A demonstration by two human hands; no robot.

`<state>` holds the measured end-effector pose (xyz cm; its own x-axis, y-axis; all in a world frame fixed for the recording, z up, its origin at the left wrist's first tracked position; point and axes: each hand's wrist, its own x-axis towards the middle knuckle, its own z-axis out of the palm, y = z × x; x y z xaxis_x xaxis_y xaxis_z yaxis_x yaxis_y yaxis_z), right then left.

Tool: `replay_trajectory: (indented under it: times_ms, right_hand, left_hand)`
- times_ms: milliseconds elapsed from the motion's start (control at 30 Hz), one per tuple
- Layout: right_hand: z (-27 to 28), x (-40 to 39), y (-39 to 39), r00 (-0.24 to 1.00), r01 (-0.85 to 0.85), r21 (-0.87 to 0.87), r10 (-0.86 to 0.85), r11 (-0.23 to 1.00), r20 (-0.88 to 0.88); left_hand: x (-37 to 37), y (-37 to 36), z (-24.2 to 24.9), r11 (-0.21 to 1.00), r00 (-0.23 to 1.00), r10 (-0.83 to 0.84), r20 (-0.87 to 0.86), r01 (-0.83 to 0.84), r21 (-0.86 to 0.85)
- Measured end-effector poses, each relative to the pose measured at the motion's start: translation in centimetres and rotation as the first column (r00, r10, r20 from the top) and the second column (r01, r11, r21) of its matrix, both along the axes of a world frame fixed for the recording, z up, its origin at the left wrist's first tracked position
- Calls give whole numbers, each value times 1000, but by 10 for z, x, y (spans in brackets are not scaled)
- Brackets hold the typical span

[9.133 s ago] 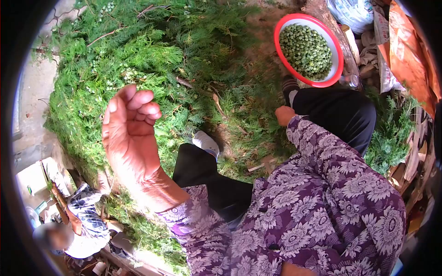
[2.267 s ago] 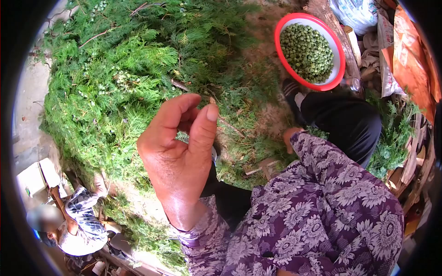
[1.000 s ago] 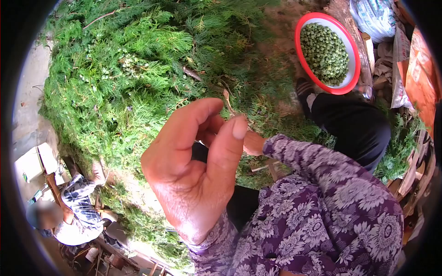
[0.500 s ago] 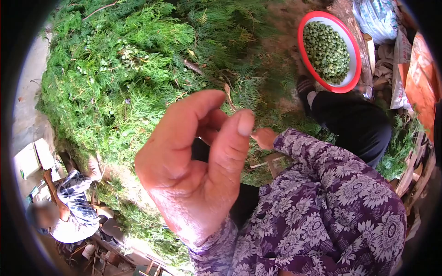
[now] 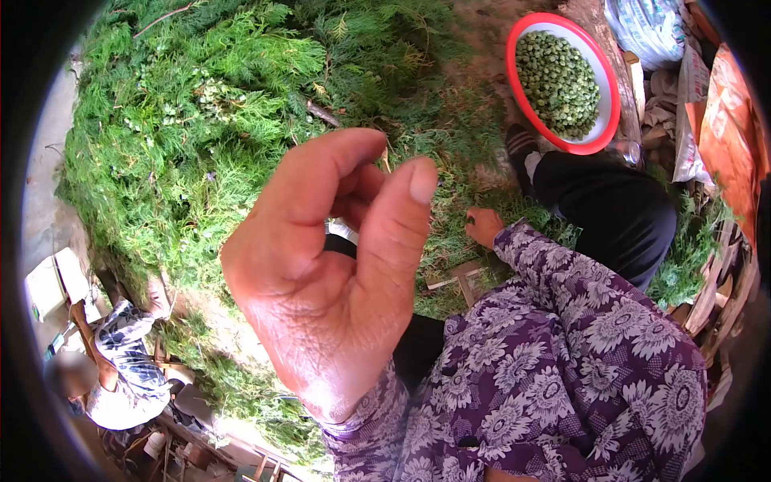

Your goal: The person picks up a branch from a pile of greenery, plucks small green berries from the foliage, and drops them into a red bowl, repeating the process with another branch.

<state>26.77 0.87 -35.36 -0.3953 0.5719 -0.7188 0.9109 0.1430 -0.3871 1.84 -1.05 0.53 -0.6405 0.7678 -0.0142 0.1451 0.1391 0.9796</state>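
Observation:
Close to the camera, my left hand (image 5: 329, 257) hangs over the greenery, its fingers curled and the thumb apart from the index finger. Nothing shows in that gap, though the inner fingers are partly hidden. My right hand (image 5: 484, 227) is low by the cut conifer sprigs near my knee, fingers bent together. A small dark spot shows at its fingertips; I cannot make out what it is. A large heap of green conifer branches (image 5: 201, 161) spreads ahead and to the left. A wooden T-shaped piece (image 5: 462, 277), perhaps part of a stool, lies below my right hand.
A red-rimmed white basin (image 5: 610, 88) holding many small green cones stands beyond my right foot. Plastic sacks (image 5: 646, 32), an orange sheet (image 5: 731, 136) and firewood (image 5: 719, 297) line the right side. Another person (image 5: 128, 369) sits at the lower left.
My right hand has moved to the right and now shows clear of my left thumb. My left hand has risen slightly in view, its fingers still curled. The basin looks unchanged.

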Motion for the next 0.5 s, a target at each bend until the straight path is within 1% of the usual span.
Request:
replay_trajectory:
  times_ms: [33,100,267,333,367,433,467,500]
  right_hand:
    - [-6,0,0,997,69,81,-67,994,-28]
    - [-12,0,0,997,54,82,-50,995,-53]
    - [-35,-1,-5,992,58,78,-49,995,-118]
    - [-37,1,-3,940,341,63,-340,938,-23]
    - [-38,7,1,939,343,63,-342,937,-24]
    - [-46,25,14,900,435,149,-427,888,-82]
    - [-45,27,20,900,436,147,-429,888,-80]
    - [-40,27,28,829,558,67,-554,827,-75]
  left_hand:
    - [0,0,0,1000,1000,3,1,-3,-5]
    - [0,2,-1,1000,999,-14,-36,13,-17]
    - [1,4,-4,1000,999,-26,-35,26,-4]
    - [2,6,-4,999,999,-34,-41,33,-9]
    - [2,6,-5,999,998,-45,-44,44,-4]
    - [3,6,-5,998,997,-56,-46,56,-2]
    - [5,7,-5,998,997,-54,-58,54,-13]
    - [6,7,-4,998,996,-52,-71,50,-23]
